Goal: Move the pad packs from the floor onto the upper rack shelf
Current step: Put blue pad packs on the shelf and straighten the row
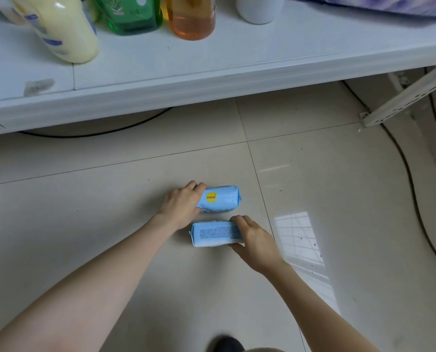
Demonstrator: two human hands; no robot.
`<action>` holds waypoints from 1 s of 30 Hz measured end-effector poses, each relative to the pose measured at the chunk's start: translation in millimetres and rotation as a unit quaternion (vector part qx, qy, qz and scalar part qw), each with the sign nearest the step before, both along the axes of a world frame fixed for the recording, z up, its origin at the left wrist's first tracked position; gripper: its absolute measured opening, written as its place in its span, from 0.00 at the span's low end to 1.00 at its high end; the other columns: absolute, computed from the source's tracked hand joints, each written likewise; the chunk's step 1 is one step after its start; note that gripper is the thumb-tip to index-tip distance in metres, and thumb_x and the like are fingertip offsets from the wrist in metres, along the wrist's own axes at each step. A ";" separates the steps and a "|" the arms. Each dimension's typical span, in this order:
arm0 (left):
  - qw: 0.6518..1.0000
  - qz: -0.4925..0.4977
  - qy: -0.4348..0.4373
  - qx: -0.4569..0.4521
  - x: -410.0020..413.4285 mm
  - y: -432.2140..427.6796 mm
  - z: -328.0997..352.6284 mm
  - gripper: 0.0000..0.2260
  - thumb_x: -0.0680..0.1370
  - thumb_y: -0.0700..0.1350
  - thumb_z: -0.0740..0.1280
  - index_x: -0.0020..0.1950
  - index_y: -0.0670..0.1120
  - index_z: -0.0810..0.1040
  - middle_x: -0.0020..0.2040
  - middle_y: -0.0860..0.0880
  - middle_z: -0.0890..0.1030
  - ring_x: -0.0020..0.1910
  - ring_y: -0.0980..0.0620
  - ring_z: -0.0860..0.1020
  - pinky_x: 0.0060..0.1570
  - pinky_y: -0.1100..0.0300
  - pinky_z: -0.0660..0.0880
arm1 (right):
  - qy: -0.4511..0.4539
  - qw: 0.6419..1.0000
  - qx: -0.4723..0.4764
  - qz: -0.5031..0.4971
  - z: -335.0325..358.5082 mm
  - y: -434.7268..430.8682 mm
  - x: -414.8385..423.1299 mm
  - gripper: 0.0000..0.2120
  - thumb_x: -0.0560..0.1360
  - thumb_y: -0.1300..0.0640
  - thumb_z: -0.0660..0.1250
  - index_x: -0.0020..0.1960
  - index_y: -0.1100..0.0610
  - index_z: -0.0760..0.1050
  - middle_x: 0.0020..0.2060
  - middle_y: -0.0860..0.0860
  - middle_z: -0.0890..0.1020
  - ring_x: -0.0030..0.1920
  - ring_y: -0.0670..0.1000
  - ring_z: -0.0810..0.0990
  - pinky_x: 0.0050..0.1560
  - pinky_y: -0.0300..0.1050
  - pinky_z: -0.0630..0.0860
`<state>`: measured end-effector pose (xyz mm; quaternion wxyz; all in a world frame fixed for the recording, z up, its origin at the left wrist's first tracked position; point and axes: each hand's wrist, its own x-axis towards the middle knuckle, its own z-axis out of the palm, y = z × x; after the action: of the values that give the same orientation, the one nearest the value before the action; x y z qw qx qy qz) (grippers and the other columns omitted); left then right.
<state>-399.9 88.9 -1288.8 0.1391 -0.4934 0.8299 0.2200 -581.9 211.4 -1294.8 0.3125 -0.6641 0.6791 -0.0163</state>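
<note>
On the left, a yellow bottle (62,29) stands on the white rack shelf (212,72), with a green bottle (133,13) and an orange bottle (191,19) next along. All three are cut off by the top of the view.

Below, on the tiled floor (85,199) in front of the shelf's front edge, the left grip (184,204) is curled round the left end of the far pad pack (220,199), the blue one with a round yellow sticker. Its fingers lie over the top and its thumb sits on the near side. Just beside it, nearer the person, lies the near pad pack (214,233), printed side up. The right grip (256,240) pinches its right end, fingers on the far edge and thumb on the near edge.

Neither pack has reached a shelf, so I judge the task barely begun: both are grasped, and the lift and placing are left. Whether either pack is already clear of the floor cannot be told.

Further right, a white container (260,8) and a purple-patterned pack (389,3) sit on the shelf, both cropped. A black cable (410,186) curves along the floor's right side. Whether this shelf is the upper one is not shown, the print on the packs is too small to read, and a dark shape (224,344) at the bottom edge cannot be identified.
</note>
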 end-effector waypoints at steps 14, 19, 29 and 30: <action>0.997 0.067 0.032 -0.006 28.6 9.1 132.6 0.17 0.76 0.45 0.69 0.63 0.45 0.70 0.55 0.46 0.74 0.47 0.38 0.79 0.42 0.49 0.76 | -0.010 0.999 0.037 -0.039 136.6 11.9 -11.0 0.16 0.73 0.54 0.69 0.59 0.52 0.70 0.52 0.47 0.76 0.45 0.54 0.78 0.41 0.49 0.76; 0.996 0.075 0.046 -0.006 32.6 18.2 218.9 0.16 0.76 0.46 0.69 0.61 0.45 0.69 0.55 0.46 0.74 0.47 0.38 0.79 0.42 0.48 0.76 | -0.015 0.998 0.034 -0.041 221.5 9.7 -9.3 0.17 0.72 0.55 0.69 0.59 0.51 0.70 0.52 0.46 0.76 0.46 0.54 0.79 0.40 0.47 0.75; 0.992 0.097 0.068 -0.035 47.5 29.8 415.4 0.17 0.75 0.47 0.70 0.60 0.44 0.69 0.58 0.46 0.75 0.49 0.38 0.78 0.44 0.48 0.75 | -0.069 0.996 0.016 -0.047 406.0 6.4 -0.3 0.18 0.67 0.55 0.71 0.55 0.49 0.71 0.48 0.45 0.77 0.44 0.52 0.77 0.41 0.51 0.78; 0.992 0.099 0.072 -0.039 49.8 31.2 435.0 0.17 0.75 0.47 0.70 0.60 0.44 0.69 0.58 0.46 0.76 0.50 0.38 0.78 0.44 0.48 0.75 | -0.078 0.996 0.010 -0.045 424.1 6.6 0.6 0.18 0.67 0.54 0.71 0.54 0.49 0.71 0.47 0.45 0.77 0.44 0.51 0.77 0.41 0.52 0.78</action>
<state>-350.0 120.1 -853.8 0.0373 -0.5616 0.7925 0.2347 -581.4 218.0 -870.7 0.3701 -0.6265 0.6819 -0.0747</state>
